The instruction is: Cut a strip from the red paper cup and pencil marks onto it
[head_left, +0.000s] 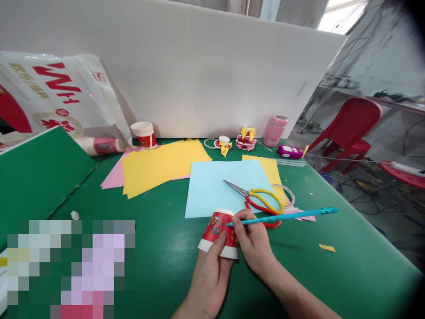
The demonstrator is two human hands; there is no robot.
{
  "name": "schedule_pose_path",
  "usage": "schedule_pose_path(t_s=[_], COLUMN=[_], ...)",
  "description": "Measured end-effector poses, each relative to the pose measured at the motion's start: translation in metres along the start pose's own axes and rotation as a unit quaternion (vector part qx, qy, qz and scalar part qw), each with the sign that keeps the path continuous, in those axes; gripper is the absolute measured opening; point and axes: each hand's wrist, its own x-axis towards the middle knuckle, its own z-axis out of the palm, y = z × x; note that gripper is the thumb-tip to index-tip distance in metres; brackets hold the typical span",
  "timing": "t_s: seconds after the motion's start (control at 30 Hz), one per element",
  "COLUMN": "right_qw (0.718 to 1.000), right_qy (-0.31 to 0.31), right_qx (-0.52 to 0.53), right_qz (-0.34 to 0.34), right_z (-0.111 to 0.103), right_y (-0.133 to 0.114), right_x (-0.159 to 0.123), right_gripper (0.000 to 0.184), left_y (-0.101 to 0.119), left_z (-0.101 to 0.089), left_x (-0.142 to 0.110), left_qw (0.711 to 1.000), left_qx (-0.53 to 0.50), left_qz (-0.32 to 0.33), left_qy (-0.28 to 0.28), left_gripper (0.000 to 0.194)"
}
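A red paper cup (217, 227) with white bands and printed figures lies tilted in my left hand (210, 281). The thumb presses on its side; the other fingers are hidden behind or inside it, I cannot tell which. The cup's wider end faces me. My right hand (255, 243) grips a turquoise pencil (295, 215) low down, its tip at the cup's printed side. Beyond the hands, scissors (265, 200) with yellow and red handles lie on a light blue sheet (210, 186). Another red curved piece (272, 224) shows below the pencil, partly covered.
Yellow sheets (162, 164) and pink paper lie behind left. Along the white panel (199, 66) stand another cup (144, 134), paper-decorated pieces (246, 139), a pink bottle (275, 131) and a purple packet (289, 151). A plastic bag (73, 93) is left; a red chair (348, 128) right.
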Motion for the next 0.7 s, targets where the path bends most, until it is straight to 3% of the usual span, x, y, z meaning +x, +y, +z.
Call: schedule_pose_path(t_s=[0.7], right_qw=[1.0], right_qy=[0.012], right_qx=[-0.008], right_qz=[0.014], right_z=[0.0018], right_y=[0.001], right_x=[0.0006], right_gripper=[0.016], left_y=[-0.0001], left_z=[-0.0019], left_x=[0.0022], left_qw=[1.0], left_qx=[-0.011], left_qz=[-0.002], left_qy=[0.002], left_gripper=[0.033])
